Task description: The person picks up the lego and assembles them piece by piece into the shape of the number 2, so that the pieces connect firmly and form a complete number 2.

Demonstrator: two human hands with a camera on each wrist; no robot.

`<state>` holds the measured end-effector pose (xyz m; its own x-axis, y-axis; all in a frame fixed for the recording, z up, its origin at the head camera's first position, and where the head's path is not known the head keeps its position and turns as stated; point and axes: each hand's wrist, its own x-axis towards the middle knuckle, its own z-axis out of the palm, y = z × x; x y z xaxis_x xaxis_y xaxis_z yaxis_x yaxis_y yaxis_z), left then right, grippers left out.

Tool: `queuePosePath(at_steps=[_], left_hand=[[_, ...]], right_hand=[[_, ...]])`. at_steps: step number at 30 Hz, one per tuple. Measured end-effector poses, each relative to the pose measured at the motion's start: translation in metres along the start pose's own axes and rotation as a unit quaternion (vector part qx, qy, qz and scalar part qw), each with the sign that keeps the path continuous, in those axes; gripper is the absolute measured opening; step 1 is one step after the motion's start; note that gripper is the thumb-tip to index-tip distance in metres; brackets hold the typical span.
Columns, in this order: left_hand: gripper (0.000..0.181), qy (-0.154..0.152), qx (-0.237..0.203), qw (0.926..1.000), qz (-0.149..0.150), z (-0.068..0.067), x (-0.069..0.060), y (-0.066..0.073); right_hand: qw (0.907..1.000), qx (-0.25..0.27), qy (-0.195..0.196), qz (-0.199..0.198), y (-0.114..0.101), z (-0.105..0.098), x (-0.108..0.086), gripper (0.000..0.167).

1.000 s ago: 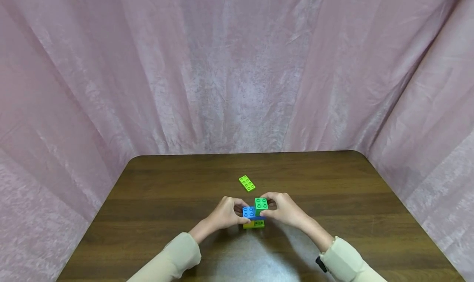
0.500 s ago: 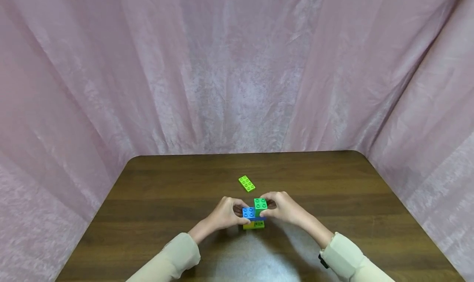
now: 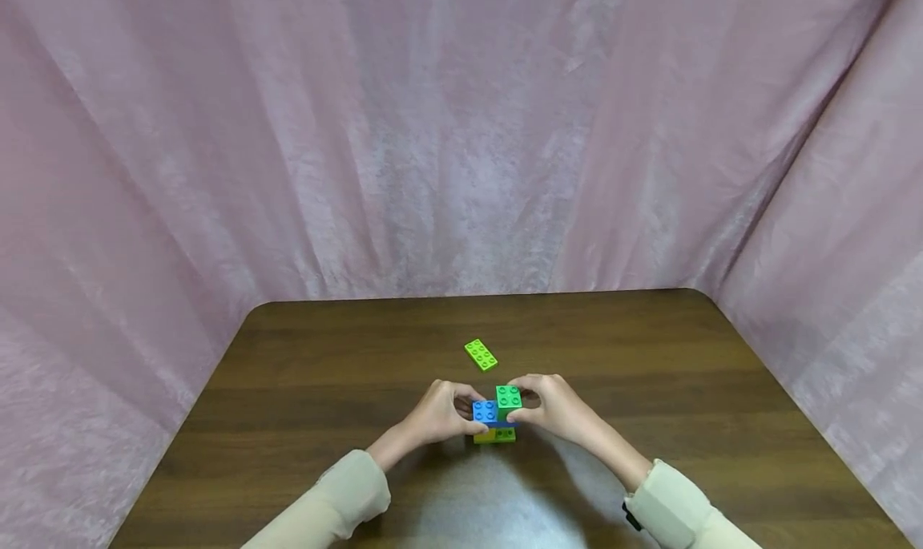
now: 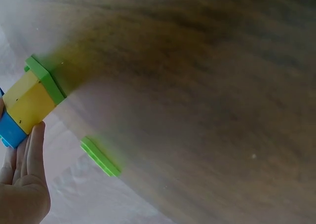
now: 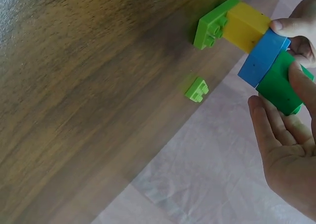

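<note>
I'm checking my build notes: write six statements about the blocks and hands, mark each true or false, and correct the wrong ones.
1. The green block sits on the blue block. True.
2. The yellow block is under the blue block. True.
3. The left hand grips the stack at the blue block. True.
4. The left hand pinches the green block. False: the right hand pinches it.
5. A red piece forms the bottom of the stack. False: a light green base does.
6. Every piece is in the stack. False: a loose piece lies beyond it on the table.
</note>
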<state>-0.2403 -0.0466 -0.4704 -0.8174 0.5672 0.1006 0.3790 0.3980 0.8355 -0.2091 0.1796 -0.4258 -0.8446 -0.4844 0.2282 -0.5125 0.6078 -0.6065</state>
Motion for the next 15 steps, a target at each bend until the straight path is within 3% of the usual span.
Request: queuePosePath(at_steps=[15], left_hand=[[0.028,0.007,-0.004,1.0000,-0.001,0.0027,-0.0016,-0.0007]], right_hand=[[0.9997,-0.011,0.018,0.009,-0.0024,0.0028,-0.0004,0.032]])
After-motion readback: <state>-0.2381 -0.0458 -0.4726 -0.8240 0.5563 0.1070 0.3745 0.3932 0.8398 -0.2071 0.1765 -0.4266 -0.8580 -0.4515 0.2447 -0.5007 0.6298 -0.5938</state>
